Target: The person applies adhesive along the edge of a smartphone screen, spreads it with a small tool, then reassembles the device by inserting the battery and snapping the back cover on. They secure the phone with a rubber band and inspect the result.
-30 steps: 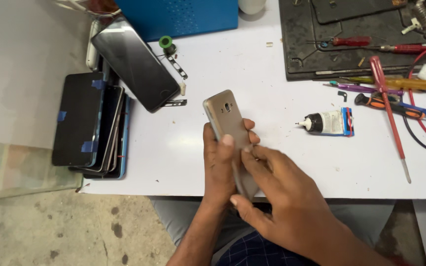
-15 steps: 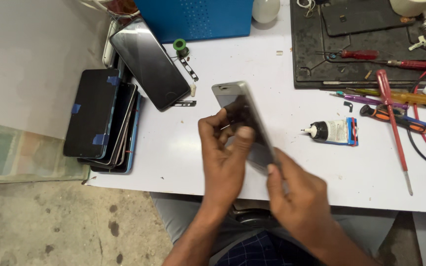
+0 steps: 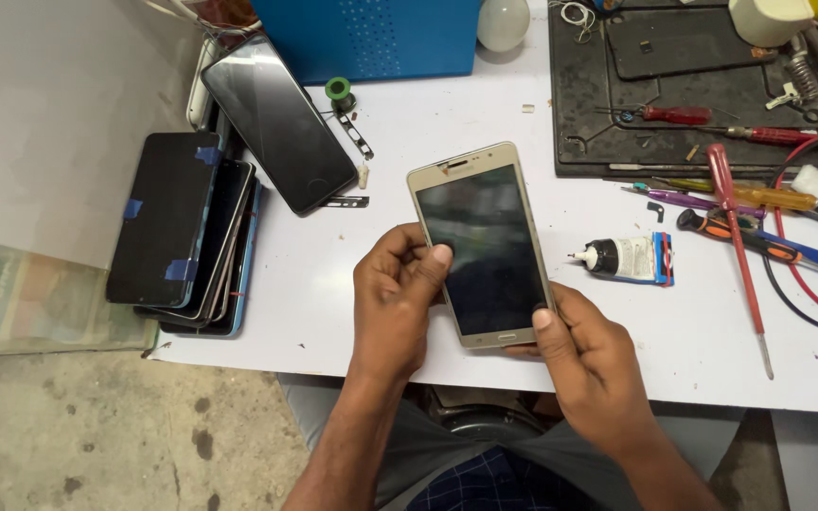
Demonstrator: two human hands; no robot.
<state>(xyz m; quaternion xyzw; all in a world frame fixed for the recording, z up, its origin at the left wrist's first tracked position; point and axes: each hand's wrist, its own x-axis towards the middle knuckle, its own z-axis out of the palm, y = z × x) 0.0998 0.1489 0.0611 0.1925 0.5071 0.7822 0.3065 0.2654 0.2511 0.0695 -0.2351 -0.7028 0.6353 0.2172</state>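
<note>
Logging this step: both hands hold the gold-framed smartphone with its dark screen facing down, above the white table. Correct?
Not quite. The head view shows the gold-framed smartphone with its dark screen facing up, toward the camera. The rest stands: the left hand and right hand both hold it above the white table.

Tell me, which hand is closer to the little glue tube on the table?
The right hand. It holds the gold phone at its bottom right corner, just below and left of the glue tube. The left hand grips the phone's far side, farther away.
</note>
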